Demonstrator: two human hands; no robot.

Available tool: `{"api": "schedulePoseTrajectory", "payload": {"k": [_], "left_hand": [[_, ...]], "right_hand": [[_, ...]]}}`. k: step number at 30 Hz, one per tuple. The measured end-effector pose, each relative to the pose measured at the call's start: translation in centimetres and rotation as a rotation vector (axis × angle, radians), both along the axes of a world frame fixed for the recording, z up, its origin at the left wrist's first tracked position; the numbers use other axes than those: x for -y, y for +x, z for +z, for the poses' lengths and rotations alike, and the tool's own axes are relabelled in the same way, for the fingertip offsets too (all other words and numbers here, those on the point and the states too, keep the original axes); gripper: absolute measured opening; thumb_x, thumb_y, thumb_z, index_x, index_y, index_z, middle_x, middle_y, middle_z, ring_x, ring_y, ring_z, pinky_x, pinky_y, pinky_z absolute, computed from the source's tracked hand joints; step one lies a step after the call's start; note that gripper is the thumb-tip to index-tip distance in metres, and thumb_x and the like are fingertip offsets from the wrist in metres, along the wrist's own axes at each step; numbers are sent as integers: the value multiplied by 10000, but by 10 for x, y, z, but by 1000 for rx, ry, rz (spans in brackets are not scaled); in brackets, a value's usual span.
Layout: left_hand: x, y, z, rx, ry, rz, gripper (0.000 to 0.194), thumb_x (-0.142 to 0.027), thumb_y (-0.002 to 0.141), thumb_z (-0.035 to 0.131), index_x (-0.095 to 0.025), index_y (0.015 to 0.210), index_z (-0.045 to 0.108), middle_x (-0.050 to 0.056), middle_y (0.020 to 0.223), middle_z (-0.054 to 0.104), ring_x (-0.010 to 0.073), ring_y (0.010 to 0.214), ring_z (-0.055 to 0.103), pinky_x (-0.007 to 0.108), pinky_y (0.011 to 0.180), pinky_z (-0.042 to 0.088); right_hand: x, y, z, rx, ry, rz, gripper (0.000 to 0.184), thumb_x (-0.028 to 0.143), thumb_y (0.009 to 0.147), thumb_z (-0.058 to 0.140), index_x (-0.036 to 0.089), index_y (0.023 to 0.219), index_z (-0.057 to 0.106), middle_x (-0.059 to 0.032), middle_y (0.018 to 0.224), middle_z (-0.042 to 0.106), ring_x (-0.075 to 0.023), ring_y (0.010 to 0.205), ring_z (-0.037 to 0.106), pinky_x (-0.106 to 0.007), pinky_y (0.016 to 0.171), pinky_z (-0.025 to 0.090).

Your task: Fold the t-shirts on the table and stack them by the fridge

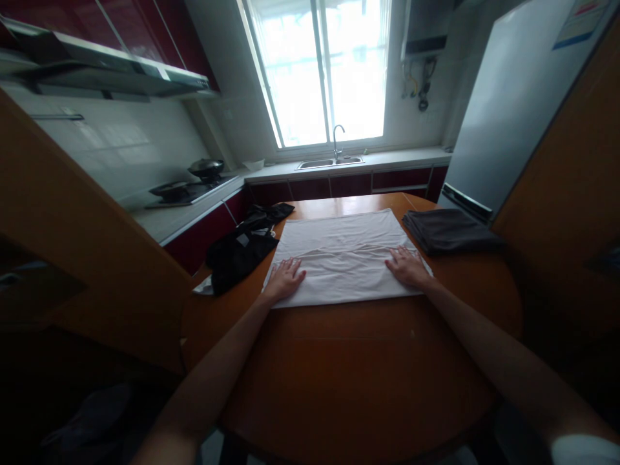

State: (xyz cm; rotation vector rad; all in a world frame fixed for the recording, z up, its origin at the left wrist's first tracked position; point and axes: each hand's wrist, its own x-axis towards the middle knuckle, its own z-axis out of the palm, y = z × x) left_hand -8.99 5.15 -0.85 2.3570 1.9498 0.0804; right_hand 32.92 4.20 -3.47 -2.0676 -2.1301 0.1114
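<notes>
A white cloth garment (339, 236), folded into a rough rectangle, lies on the wooden table (358, 368). Wrinkles run across its middle. My left hand (285, 280) rests flat on its left edge, fingers stretched forward. Flat on the right side of the same cloth is my right hand (407, 266), its fingers spread. Neither hand grips anything. To the left of the cloth lies a crumpled heap of black clothing (245, 252) with a small pale label. A folded dark grey cloth (450, 230) sits to the right.
Beyond the table, a counter holds a sink (317, 164) with a tap (335, 139) under the window. Pans (206, 168) stand on the stove at the left, below a range hood (111, 68). A fridge (508, 110) stands at the right.
</notes>
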Motion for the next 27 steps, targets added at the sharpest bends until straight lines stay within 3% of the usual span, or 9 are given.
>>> {"api": "schedulePoseTrajectory", "payload": {"k": [27], "left_hand": [[-1,0,0,20,-8,3,686,-567,1018,286,-194,1590,345,116,1676,231,340,1548,173,566,1226,131]], "right_hand": [[0,0,1,-7,-9,-4,655,529,1039,250,160,1569,362,-161,1655,278,-286,1545,190,-581,1218,126]]}}
